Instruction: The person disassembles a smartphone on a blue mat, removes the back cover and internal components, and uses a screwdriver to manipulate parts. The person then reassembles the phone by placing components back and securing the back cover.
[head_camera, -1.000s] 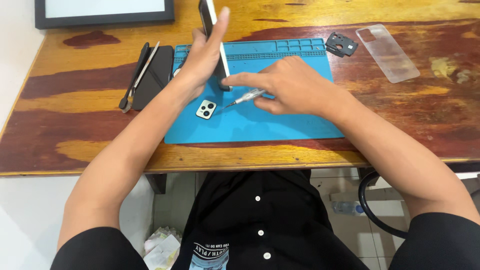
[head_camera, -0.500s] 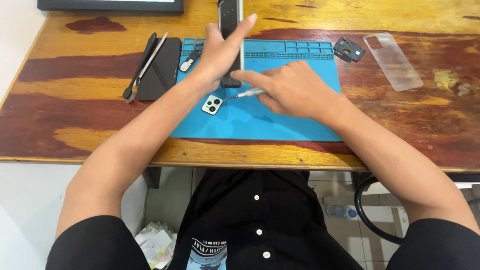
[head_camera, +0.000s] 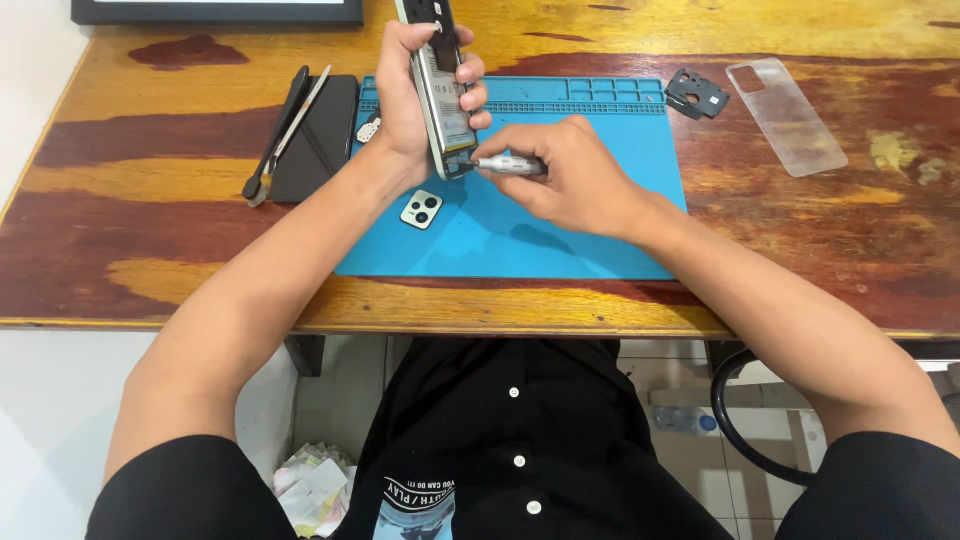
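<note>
- On the worn wooden table (head_camera: 150, 250), streaked in red-brown and yellow, lies a blue rectangular silicone work mat (head_camera: 600, 230) with a row of small compartments along its far edge.
- Above the mat's far left part, the left hand (head_camera: 410, 105) wraps around an opened smartphone with its back cover off (head_camera: 440, 90); the phone stands nearly upright, tilted, its lower end just over the mat and its top cut off by the picture's edge.
- The right hand (head_camera: 575, 180) pinches a slim silver precision screwdriver (head_camera: 508, 165) between thumb and fingers, lying almost level, its tip touching the phone's lower edge.
- At the table's right, well apart from the hands, lies a clear plastic phone case (head_camera: 790, 115).
- Left of the mat rests a black flat rectangular panel (head_camera: 325, 135), with a black-handled tool (head_camera: 275, 135) and a thin metal pair of tweezers (head_camera: 300, 110) laid slantwise across it.
- Beyond the mat's far right corner sits a small black plastic frame piece (head_camera: 697, 93).
- On the mat, just below the left wrist, lies a small white square camera cover with 3 dark lens holes (head_camera: 421, 209).
</note>
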